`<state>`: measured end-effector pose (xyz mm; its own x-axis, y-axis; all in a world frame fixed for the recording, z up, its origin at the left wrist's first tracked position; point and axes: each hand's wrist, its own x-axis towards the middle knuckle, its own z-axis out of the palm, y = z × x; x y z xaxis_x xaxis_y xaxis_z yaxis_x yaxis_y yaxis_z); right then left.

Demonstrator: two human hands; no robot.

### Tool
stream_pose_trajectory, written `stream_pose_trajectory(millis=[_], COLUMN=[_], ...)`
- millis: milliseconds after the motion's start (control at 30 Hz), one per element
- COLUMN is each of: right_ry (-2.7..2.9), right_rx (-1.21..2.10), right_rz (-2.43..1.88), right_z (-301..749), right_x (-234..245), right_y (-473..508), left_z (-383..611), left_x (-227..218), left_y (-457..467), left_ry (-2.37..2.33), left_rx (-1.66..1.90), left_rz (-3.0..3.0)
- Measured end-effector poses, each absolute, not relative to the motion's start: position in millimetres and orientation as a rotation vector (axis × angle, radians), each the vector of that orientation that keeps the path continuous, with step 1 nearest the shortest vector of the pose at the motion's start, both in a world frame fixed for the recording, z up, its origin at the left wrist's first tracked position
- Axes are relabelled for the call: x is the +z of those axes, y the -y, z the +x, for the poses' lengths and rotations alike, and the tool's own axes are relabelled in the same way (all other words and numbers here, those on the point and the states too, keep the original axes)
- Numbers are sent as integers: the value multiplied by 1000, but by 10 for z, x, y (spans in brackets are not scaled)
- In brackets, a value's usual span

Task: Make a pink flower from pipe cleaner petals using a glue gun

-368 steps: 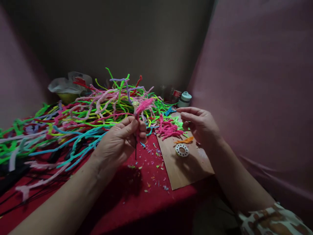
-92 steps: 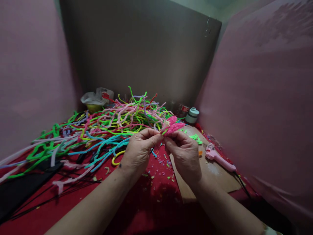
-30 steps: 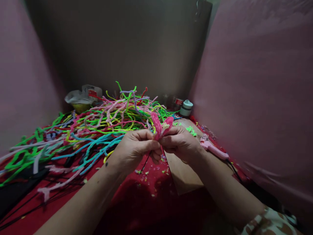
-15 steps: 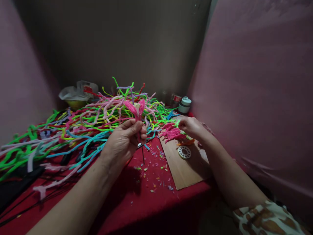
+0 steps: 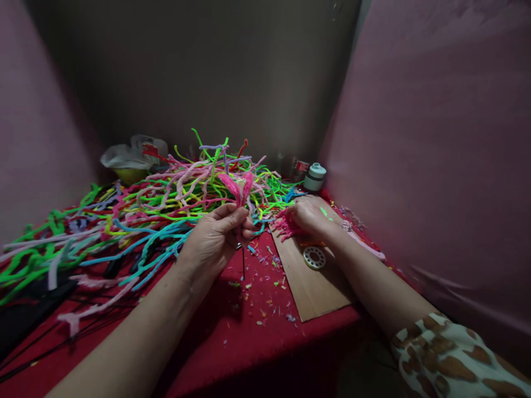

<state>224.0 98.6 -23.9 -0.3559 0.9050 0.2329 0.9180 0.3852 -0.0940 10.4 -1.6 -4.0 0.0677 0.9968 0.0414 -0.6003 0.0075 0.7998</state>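
Observation:
My left hand (image 5: 213,240) is closed on the thin black stem of a pink pipe-cleaner flower (image 5: 238,188), held upright above the red cloth. Two pink petals spread at its top around a pale centre. My right hand (image 5: 307,214) rests, fingers curled down, on a small heap of pink pipe-cleaner pieces (image 5: 285,225) at the far end of a brown board (image 5: 315,282). What its fingers pinch is hidden. A white ring spool (image 5: 314,257) lies on the board just below that hand.
A big tangle of coloured pipe cleaners (image 5: 136,210) covers the left and middle of the red table (image 5: 265,342). A pink glue gun (image 5: 365,246) lies right of the board. A small white jar (image 5: 315,177) and a plastic bag (image 5: 128,157) stand at the back.
A second ago both hands worked the flower together. My right hand has since let go and moved right onto the pink pieces; my left hand still holds the flower up.

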Motion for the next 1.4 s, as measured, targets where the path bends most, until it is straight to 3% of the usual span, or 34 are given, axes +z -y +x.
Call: stream_pose_trajectory(millis=[233, 467, 733, 1133, 1400], right_ry=[2425, 2398, 2221, 1913, 1659], right_rx=[-288, -375, -366, -93, 388], right_rz=[-1577, -1421, -783, -495, -483], right_z=[2216, 2226, 2153, 1941, 1931], right_x=[-326, -97, -117, -80, -90], right_y=[-1007, -784, -604, -184, -68], left_z=[111, 143, 195, 278, 314], left_x=[-35, -67, -129, -97, -134], left_y=[30, 15, 18, 112, 113], left_ry=[-606, -655, -689, -684, -744], left_rx=[1401, 1397, 1321, 1183, 1232], left_rz=[735, 717, 657, 701, 725])
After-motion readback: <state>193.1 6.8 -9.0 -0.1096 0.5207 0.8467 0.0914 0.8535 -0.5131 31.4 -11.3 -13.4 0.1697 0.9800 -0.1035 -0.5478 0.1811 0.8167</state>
